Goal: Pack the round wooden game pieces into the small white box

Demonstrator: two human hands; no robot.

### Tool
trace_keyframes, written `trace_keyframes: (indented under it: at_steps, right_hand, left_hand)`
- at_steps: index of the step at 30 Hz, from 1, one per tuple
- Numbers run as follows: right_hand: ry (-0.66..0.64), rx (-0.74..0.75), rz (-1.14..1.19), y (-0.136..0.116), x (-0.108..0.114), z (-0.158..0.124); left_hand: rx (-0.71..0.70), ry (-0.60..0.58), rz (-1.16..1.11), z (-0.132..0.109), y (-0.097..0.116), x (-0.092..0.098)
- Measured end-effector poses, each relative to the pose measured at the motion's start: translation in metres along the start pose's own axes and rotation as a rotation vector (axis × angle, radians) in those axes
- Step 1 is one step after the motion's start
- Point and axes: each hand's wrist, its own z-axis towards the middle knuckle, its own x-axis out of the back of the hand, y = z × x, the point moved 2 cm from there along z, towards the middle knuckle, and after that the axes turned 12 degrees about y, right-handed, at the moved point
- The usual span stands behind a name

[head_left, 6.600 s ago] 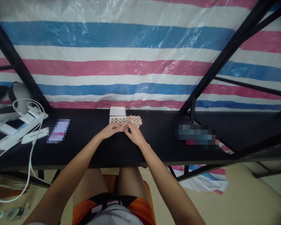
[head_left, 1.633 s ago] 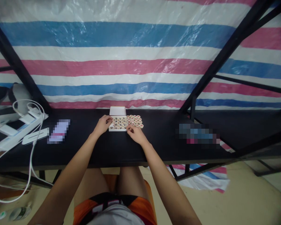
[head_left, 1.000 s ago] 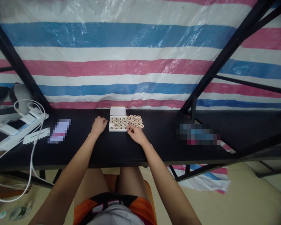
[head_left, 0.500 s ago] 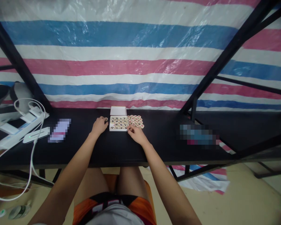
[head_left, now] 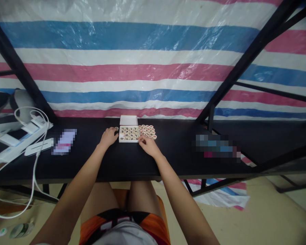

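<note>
A small white box (head_left: pixel 129 141) holds rows of round Chinese chess pieces with dark characters, and its lid (head_left: pixel 129 120) stands raised at the back. My left hand (head_left: pixel 108 137) is left of the box, fingers curled at a pale Chinese chess piece (head_left: pixel 116 129) by its fingertips. Against the box's front right corner, my right hand (head_left: pixel 147 143) has thumb and fingers pinched together; whatever is between them is hidden. Just beyond it, several Chinese chess pieces with red characters (head_left: pixel 147 130) lie grouped on the table, touching the box's right side.
The black table (head_left: pixel 132 163) runs along a striped plastic sheet (head_left: pixel 132 73). To the left are a blurred-out phone-like thing (head_left: pixel 65 142), a white device (head_left: pixel 39 147), a power strip and looped white cables (head_left: pixel 35 170). A pixelated object (head_left: pixel 216 147) lies at right, near the black metal frame.
Both hands stay in nearly the same place. The dark characters in the box look slightly different near the front right, where my right hand rests; little else differs.
</note>
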Motion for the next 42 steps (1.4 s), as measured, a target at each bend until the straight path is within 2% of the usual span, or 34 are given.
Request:
trace_keyframes:
  at_steps: [42]
  right_hand:
    - [0.004, 0.001, -0.002, -0.0005, -0.0003, 0.0002]
  left_hand:
    - [-0.024, -0.076, 0.043, -0.0022, 0.0058, 0.0032]
